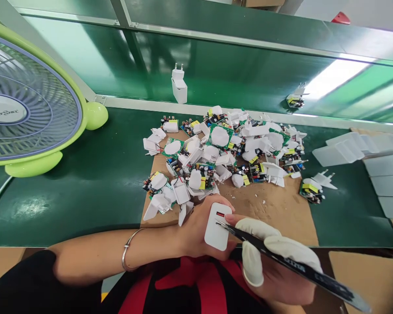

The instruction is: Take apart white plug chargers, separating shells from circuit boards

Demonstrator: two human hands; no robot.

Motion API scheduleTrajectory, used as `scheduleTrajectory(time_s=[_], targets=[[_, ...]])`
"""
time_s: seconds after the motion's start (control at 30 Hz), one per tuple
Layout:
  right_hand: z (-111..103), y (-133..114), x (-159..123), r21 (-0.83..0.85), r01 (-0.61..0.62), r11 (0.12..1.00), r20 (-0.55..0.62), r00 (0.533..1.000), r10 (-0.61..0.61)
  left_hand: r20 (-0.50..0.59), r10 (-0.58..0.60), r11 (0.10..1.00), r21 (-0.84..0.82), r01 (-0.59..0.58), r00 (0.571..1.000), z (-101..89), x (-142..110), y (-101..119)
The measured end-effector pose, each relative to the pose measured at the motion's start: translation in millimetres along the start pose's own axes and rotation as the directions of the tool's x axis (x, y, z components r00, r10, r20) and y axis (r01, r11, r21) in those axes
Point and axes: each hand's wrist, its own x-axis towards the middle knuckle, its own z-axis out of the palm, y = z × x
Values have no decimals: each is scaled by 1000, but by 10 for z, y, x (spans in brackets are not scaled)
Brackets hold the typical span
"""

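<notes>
My left hand (196, 231) is wrapped around a white charger housing (215, 237), its flat end with a red-and-black USB port facing up. In my right hand (281, 266), with white finger cots on several fingers, is a pair of black tweezers (281, 258). The tweezer tips are at the face of the housing, just below the port; whether they touch it I cannot tell. Beyond my hands lies a heap of charger circuit boards (219, 137) with white plug parts wired to them. One more circuit board (311, 189) sits apart at the right.
A brown cardboard sheet (275, 209) lies under the heap on the green table (118, 183). White housings (388, 170) stand in rows at the right. A green-rimmed fan (36, 100) takes up the left. One white charger (179, 85) stands out against the green back panel (222, 69).
</notes>
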Motion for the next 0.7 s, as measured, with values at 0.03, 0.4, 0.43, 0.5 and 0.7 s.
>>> scheduleTrajectory(time_s=[0.03, 0.4, 0.43, 0.5, 0.7], targets=[[5, -6, 15, 16, 40, 999, 4, 999, -40, -2, 8, 1000, 5, -8, 1000, -1, 0, 0], [19, 3, -5, -26, 136, 990, 9, 991, -136, -11, 12, 1000, -6, -12, 1000, -8, -14, 8], [20, 17, -29, 22, 127, 992, -26, 992, -127, -8, 14, 1000, -10, -14, 1000, -8, -8, 14], [13, 34, -59, 31, 119, 992, -27, 993, -118, -3, 13, 1000, -14, -13, 1000, -8, 0, 23], [-39, -56, 59, -256, 188, 948, 74, 982, -175, -8, 9, 1000, -20, -9, 1000, -1, -4, 17]])
